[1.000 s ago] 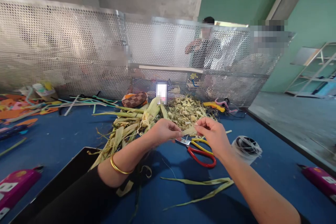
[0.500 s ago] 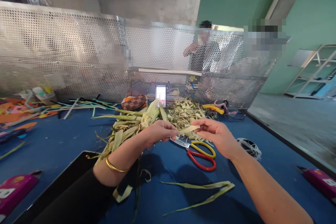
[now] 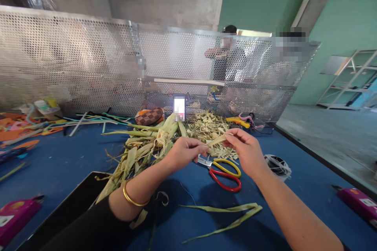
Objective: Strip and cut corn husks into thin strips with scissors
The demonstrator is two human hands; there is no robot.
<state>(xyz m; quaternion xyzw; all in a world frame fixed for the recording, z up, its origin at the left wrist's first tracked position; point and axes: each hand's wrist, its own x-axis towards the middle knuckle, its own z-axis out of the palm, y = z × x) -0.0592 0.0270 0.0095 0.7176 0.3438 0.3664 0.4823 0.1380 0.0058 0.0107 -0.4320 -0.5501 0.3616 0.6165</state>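
Left hand [image 3: 183, 153] closed, thumb and fingers pinching the near end of a pale husk strip [image 3: 216, 140]. Right hand [image 3: 246, 150] closed too, fingertips pinching the far end of the same strip, raised a little higher, so the strip slants upward from left to right between the two hands. Strip held in the air above the blue table [image 3: 73, 157], just over the scissors [image 3: 224, 168]. Scissors lying flat, red and yellow handles toward the right, blades pointing left under the left fingers. Gold bangle [image 3: 134, 198] on the left wrist, black sleeve below it. Heap of corn husks [image 3: 141, 147] just behind the left hand, smaller pile of dry scraps [image 3: 207, 125] behind the right. Two long green strips [image 3: 232, 213] on the table below the right forearm. Spool of wire [image 3: 277, 164] beside the right wrist. Perforated metal screen [image 3: 73, 59] along the table's far edge, a person [image 3: 225, 57] standing behind it.
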